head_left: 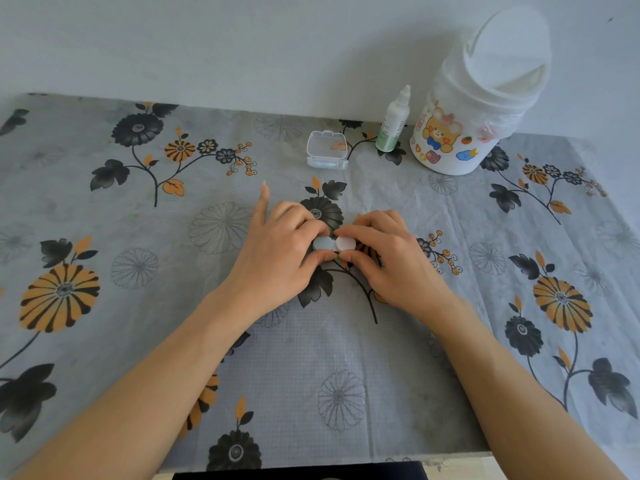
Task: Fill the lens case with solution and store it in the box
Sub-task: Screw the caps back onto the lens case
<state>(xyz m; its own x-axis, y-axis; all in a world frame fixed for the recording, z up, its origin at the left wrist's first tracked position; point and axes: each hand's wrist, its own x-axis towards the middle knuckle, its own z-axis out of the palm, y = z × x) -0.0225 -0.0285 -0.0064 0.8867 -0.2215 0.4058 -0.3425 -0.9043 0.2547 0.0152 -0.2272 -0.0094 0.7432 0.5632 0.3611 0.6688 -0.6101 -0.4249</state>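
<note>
A worktop (346,341) covered with a grey cloth printed in black and orange flowers stands against a plain pale wall. Nearest the camera, two bare forearms reach in from the lower corners and meet at the middle of the cloth. There the lens case (334,244) rests on the cloth between the hands, its blue cap on the left and its pale pink cap on the right. The left hand (280,251) has its grip pinched on the blue cap between thumb and curled fingers, with the little finger sticking straight out. The right hand (391,258) has its grip pinched on the pink cap in the same way. Farther back, a small clear box (326,150) sits with its lid open. Just right of it stands the solution bottle (393,121), upright, white with a green label. Beside that, at the far right, stands a white bin (478,98) with a swing lid and cartoon stickers.
</note>
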